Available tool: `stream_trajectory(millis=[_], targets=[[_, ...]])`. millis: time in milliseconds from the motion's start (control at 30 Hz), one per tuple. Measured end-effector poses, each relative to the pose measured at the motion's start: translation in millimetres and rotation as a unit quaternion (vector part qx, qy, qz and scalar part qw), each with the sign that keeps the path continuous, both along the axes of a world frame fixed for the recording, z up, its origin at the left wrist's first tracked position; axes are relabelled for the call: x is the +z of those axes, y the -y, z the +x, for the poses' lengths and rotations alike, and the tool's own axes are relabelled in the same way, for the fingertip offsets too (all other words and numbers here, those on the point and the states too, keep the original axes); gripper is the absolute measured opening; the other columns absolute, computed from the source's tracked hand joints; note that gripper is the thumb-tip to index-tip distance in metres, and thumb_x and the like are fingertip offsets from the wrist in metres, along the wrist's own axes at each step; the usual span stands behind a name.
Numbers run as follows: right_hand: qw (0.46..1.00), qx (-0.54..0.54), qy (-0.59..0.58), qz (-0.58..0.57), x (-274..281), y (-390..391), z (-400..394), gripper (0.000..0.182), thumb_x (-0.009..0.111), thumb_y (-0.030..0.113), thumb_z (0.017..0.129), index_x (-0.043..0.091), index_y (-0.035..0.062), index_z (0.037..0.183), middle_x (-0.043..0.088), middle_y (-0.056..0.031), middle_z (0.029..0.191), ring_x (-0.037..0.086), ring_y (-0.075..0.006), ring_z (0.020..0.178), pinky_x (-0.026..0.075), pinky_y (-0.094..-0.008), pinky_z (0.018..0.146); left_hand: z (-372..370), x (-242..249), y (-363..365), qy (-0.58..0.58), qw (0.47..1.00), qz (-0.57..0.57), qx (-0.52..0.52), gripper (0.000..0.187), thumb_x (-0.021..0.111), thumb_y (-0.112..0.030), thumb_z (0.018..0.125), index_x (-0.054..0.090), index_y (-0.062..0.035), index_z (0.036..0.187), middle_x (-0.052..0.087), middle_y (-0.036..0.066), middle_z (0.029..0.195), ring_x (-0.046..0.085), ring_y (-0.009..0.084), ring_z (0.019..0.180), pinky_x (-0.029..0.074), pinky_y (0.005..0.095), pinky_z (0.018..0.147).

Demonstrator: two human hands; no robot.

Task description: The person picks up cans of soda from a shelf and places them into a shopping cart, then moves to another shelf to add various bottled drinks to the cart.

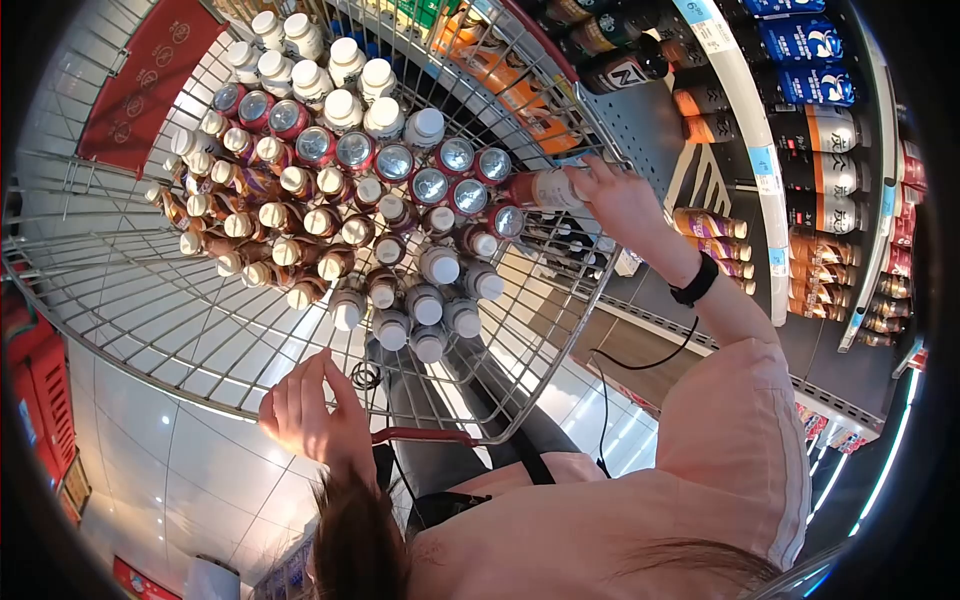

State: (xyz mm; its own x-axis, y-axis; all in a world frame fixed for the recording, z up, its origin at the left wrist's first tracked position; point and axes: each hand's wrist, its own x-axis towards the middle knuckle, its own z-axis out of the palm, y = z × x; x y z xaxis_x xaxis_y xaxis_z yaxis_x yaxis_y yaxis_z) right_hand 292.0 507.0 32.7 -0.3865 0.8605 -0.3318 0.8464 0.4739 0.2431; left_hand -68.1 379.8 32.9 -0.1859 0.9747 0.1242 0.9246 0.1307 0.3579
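Note:
My right hand (612, 195), with a black band on its wrist, has its fingers round the pale capped end of a bottle (548, 189) with a reddish body. That bottle lies sideways at the right side of a wire shopping cart (200, 385), beside the silver-topped cans (470, 196). My left hand (318, 408) is over the cart's near edge, left of its red handle (425, 435), fingers bent and close together; nothing shows in it. Upright in the cart stand several white-capped bottles (343, 108), brown bottles with cream caps (285, 251) and grey-capped bottles (427, 304).
Shelves on the right hold dark bottles (622, 72), blue packs (808, 42) and orange-brown bottles (820, 262). A black cable (650, 366) hangs between the cart and my right arm. Red baskets (45, 385) stand at the far left. A red panel (150, 80) is on the cart's far end.

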Motion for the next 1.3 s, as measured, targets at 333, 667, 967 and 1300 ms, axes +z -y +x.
stream_trajectory(millis=[333, 667, 967, 1300], targets=[[0.986, 0.015, -0.145, 0.077, 37, 16, 16, 0.036, 0.064, 0.010, 0.070, 0.054, 0.0115, 0.105, 0.054, -0.0057, 0.111, 0.055, -0.0211, 0.100, 0.045, -0.0344, 0.078, 0, -2, -1, -0.034, 0.999, 0.011, -0.021, 0.008, 0.058, -0.007, 0.083, 0.064, -0.0105, 0.088, 0.066, -0.001, 0.084, 0.060, 0.0150, 0.077, 0.039, 0.0313, 0.081], [0.983, 0.075, -0.167, 0.030, 24, -3, -4, 0.061, 0.065, 0.004, 0.068, 0.044, 0.0155, 0.124, 0.049, -0.0135, 0.122, 0.051, -0.0285, 0.111, 0.050, -0.0384, 0.079, 4, 0, -2, -0.055, 0.998, -0.002, 0.004, 0.008, 0.058, -0.012, 0.084, 0.066, -0.0111, 0.084, 0.067, -0.002, 0.083, 0.060, 0.0147, 0.078, 0.039, 0.0298, 0.080], [0.980, 0.035, 0.063, -0.183, -16, -47, -23, 0.037, 0.070, 0.015, 0.068, 0.054, 0.0055, 0.099, 0.061, -0.0094, 0.082, 0.063, -0.0254, 0.073, 0.049, -0.0330, 0.057, 5, -2, -2, -0.067, 0.998, 0.010, 0.017, 0.007, 0.060, -0.010, 0.082, 0.066, -0.0130, 0.083, 0.066, -0.004, 0.080, 0.060, 0.0144, 0.073, 0.039, 0.0308, 0.079], [0.996, 0.043, 0.005, -0.074, 21, -41, -61, 0.041, 0.068, 0.023, 0.067, 0.057, -0.0005, 0.099, 0.064, -0.0094, 0.077, 0.064, -0.0232, 0.071, 0.048, -0.0329, 0.056, 3, -1, -1, -0.018, 1.000, 0.000, 0.025, 0.008, 0.058, -0.008, 0.081, 0.065, -0.0118, 0.084, 0.066, -0.002, 0.082, 0.059, 0.0147, 0.077, 0.037, 0.0306, 0.083]])
